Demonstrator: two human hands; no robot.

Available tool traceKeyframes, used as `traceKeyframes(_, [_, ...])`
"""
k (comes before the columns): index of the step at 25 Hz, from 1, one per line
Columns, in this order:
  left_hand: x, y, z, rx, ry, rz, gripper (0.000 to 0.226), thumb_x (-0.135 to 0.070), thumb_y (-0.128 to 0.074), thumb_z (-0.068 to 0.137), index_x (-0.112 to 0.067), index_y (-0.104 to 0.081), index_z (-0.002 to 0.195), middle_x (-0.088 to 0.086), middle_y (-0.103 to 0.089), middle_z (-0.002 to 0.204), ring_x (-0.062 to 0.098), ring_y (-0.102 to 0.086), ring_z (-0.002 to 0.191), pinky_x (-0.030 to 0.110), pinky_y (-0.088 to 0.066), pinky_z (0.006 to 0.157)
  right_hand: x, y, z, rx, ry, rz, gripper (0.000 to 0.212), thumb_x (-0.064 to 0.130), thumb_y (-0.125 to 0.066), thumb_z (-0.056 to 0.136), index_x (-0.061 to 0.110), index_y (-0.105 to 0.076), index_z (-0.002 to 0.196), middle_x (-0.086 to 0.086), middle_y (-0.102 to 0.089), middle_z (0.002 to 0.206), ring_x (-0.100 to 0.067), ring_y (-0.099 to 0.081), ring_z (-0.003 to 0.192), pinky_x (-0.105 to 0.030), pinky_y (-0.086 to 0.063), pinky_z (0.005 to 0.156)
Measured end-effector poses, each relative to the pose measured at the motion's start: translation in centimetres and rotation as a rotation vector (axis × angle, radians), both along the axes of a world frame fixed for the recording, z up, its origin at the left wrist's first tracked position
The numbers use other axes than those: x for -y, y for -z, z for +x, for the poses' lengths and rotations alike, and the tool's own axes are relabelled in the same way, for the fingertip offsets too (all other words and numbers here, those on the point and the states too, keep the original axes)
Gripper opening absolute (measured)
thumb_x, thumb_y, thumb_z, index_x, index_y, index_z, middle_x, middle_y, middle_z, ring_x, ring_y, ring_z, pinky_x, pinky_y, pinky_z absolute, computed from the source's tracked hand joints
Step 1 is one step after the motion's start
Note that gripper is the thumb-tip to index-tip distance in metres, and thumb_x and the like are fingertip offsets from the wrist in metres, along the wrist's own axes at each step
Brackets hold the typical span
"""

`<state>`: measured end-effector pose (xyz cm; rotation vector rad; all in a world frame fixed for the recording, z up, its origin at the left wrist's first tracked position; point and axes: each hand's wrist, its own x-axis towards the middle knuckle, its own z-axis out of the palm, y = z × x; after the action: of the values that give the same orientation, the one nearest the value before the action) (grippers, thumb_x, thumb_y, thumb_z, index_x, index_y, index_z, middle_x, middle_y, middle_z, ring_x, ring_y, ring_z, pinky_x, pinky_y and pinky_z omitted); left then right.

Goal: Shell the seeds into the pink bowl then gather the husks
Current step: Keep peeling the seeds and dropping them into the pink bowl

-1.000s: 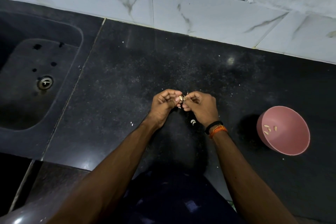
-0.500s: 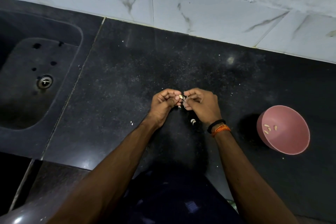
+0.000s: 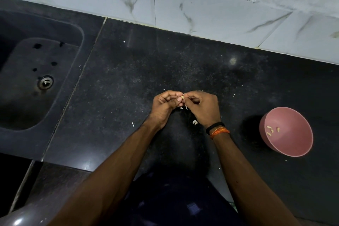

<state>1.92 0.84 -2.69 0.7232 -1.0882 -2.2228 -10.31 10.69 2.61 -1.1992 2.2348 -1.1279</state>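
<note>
A: Seed [image 3: 182, 97], pale, tiny, pinched between both sets of fingertips above the middle of the countertop [image 3: 128, 79]. Left hand [image 3: 166, 105] curled, thumb and fingers nipping it; right hand [image 3: 202, 107] curled the same, meeting it from the other side.

B: Both clamped on it?

A: Looks so. Fingertips touch at the seed; exact contact is too small to resolve. It probably handles as near-weightless, stiff thin shell, brittle along the seam, and slick enough to shoot out if squeezed on the flat faces. Best hold, as a judgement: nails at the pointed tip, split along the edge, light pressure so the kernel doesn't crush.

B: Outward from there?

A: Husks [image 3: 194, 123], a couple of curved white bits, lie on the countertop just beside the right wrist, a few more under the fingers. Light, will scatter; sweeping them together likely beats picking each up.

B: Bowl?

A: Pink bowl [image 3: 293, 150] sits well apart toward the right edge, a few shelled kernels [image 3: 271, 130] inside. Sink [image 3: 36, 79] off the left edge. Shelling step is early, judging by the count.
</note>
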Motion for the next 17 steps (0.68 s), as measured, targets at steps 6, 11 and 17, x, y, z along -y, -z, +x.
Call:
traceKeyframes(6, [0.0,0.1,0.0,-0.007,0.024,-0.029,0.017,0.008,-0.061,0.092,-0.003,-0.072,0.098,0.012,-0.073,0.093,0.018,-0.067,0.085,0.026,-0.056,0.077,0.2,0.0,0.1,-0.013,-0.009,-0.021,0.010,0.019,-0.074,0.090,0.015,-0.080,0.096,0.006,-0.077,0.087,-0.001,-0.070,0.077,-0.024,-0.059,0.074])
traceKeyframes(11, [0.1,0.1,0.0,0.024,0.046,-0.071,0.014,0.007,-0.059,0.093,0.004,-0.068,0.104,0.017,-0.073,0.094,0.024,-0.067,0.084,0.031,-0.057,0.078,0.2,0.6,0.1,-0.086,0.005,-0.002,0.010,0.019,-0.072,0.092,0.014,-0.080,0.095,0.003,-0.076,0.086,-0.005,-0.070,0.075,-0.029,-0.060,0.072])
traceKeyframes(17, [-0.4,-0.2,-0.2,0.085,0.026,-0.060,0.026,0.016,-0.067,0.083,0.001,-0.073,0.103,0.014,-0.076,0.099,0.022,-0.073,0.091,0.029,-0.059,0.079,-0.3,1.3,0.0,-0.093,0.014,0.005,0.011,0.020,-0.070,0.092,0.013,-0.079,0.094,0.002,-0.075,0.087,-0.009,-0.069,0.076,-0.034,-0.059,0.073])
